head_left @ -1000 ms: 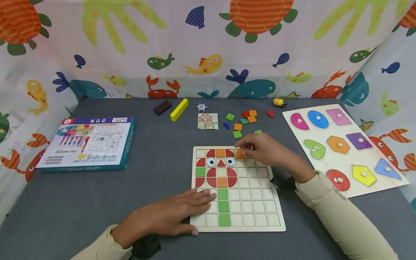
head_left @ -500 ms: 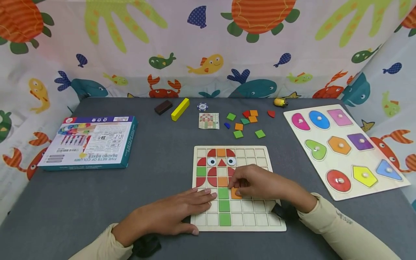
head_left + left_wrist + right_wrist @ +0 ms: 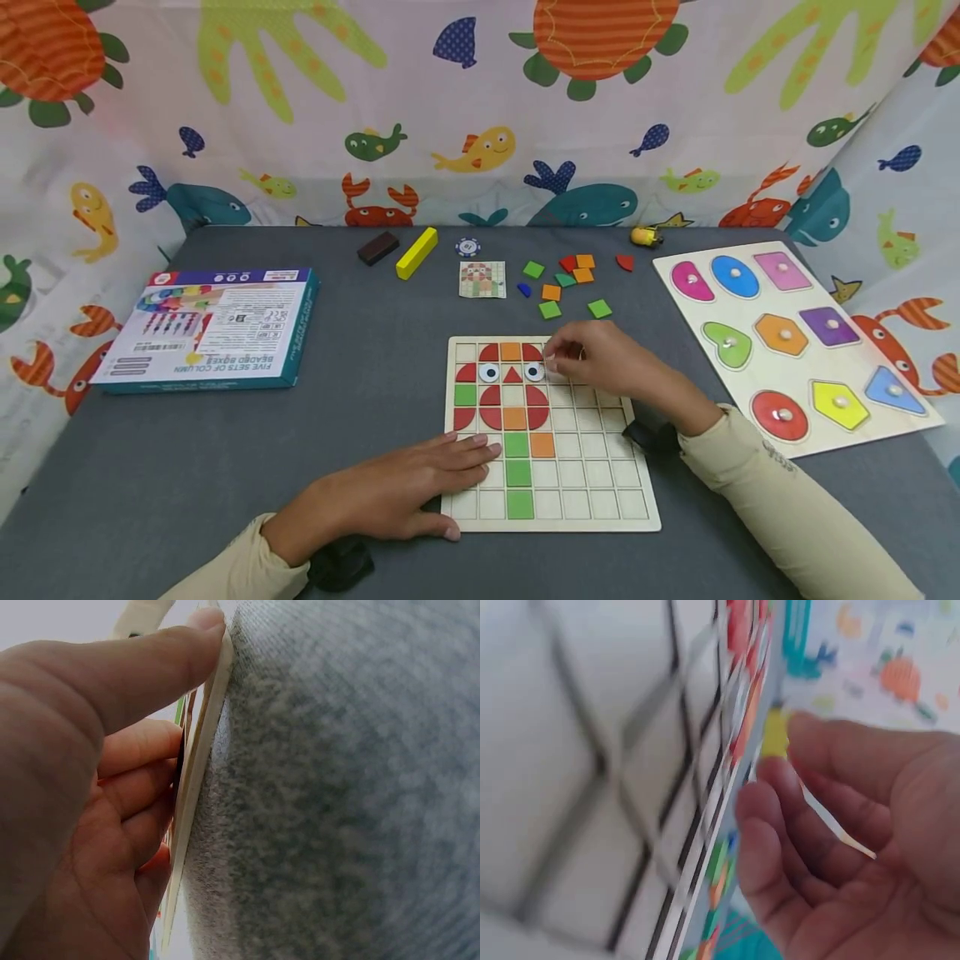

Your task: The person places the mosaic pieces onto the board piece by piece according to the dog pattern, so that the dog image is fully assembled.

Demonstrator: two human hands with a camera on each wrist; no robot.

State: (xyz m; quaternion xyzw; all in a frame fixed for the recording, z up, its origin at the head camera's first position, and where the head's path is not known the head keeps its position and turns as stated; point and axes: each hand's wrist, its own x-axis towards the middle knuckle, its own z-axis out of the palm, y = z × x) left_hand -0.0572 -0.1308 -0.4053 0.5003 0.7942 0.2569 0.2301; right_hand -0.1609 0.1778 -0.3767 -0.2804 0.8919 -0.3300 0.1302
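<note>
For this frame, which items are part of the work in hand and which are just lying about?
In use:
- grid board, with orange square set in it
- loose tiles
- pattern card
- left hand resting on the board
- right hand over the board's top rows

Lying about:
- boxed bead set
- shape puzzle
- yellow block
- brown block
- poker chip

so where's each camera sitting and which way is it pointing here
Head: worn on the head, looking forward and down at the grid board on the grey table; both forearms, left hand and right hand show.
Left wrist: low at the table surface, looking along the board's edge; thumb and fingers of the left hand show.
Right wrist: just above the board, looking across its blurred grid cells; loosely curled fingers show.
Shared: all three views see the grid board.
</note>
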